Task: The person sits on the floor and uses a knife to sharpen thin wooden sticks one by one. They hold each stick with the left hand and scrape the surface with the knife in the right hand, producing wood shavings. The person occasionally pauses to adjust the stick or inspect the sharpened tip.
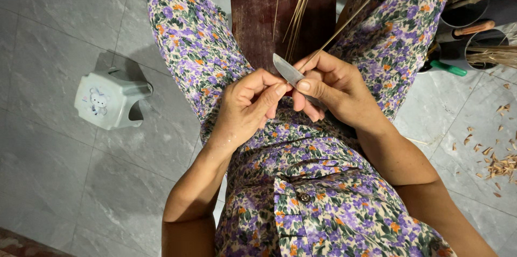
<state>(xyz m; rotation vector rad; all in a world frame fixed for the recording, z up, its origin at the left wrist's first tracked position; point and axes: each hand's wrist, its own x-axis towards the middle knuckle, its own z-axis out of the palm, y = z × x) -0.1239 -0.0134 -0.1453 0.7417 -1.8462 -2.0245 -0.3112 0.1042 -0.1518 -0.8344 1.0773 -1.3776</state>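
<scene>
Knife blade pinched in right hand grip, left hand fingertips closed against it

— How many hands were in view?
— Two: the left hand and the right hand.
— And blades?
— One knife, with one thin bamboo strip at it.
— Anything else to count?
— One dark wooden board, one small plastic stool, two dark tool pots. The wood shavings and loose bamboo sticks were too many to count.
</scene>
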